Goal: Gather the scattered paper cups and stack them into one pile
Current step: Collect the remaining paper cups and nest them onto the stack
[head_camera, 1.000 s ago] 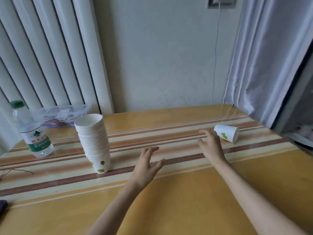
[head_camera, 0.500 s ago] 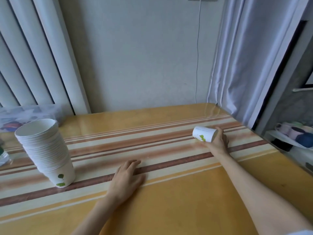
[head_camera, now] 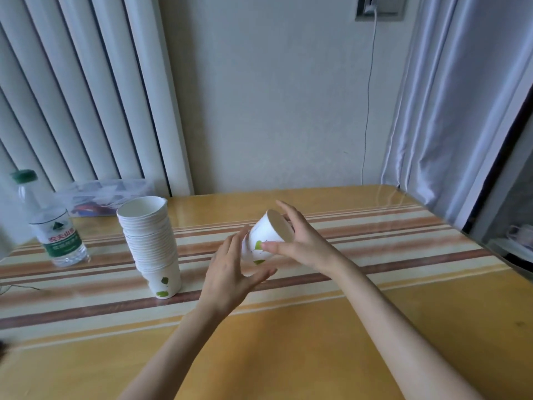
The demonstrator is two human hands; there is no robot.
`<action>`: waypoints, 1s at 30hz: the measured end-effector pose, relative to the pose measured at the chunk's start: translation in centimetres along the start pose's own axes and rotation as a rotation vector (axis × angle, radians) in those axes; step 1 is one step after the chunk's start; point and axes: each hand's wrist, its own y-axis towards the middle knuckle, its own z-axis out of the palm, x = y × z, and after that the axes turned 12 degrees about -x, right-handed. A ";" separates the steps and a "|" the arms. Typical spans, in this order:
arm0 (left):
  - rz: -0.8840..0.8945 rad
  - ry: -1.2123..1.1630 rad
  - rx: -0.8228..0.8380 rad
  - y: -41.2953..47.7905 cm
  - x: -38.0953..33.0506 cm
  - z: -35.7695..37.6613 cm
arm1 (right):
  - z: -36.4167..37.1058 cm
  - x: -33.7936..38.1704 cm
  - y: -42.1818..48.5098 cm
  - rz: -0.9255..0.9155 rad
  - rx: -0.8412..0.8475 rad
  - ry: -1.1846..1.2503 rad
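Paper cup (head_camera: 261, 230): gripped in right hand (head_camera: 302, 243), aloft right of cup stack (head_camera: 150, 243), apart from it. Long axis tilted, wide end up-right, narrow end down-left. Left hand (head_camera: 230, 272) spread, unclenched, at the narrow end. Table (head_camera: 375, 327) edge lies well right of the stack.

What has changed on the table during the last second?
The right hand gripped the lying paper cup, lifted it and carried it left toward the cup stack. The left hand rose off the table to meet it. The stack and water bottle stayed.
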 end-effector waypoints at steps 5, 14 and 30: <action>-0.141 -0.173 -0.153 -0.5 0.5 -4.6 | 4.3 4.5 -0.8 -0.058 0.061 0.164; -0.115 -0.189 -0.438 0.4 4.0 -11.9 | 10.1 11.8 2.9 -0.160 -0.250 0.370; -0.450 -0.271 -0.176 -1.5 13.1 -9.9 | 17.1 10.1 5.5 -0.114 0.076 -0.008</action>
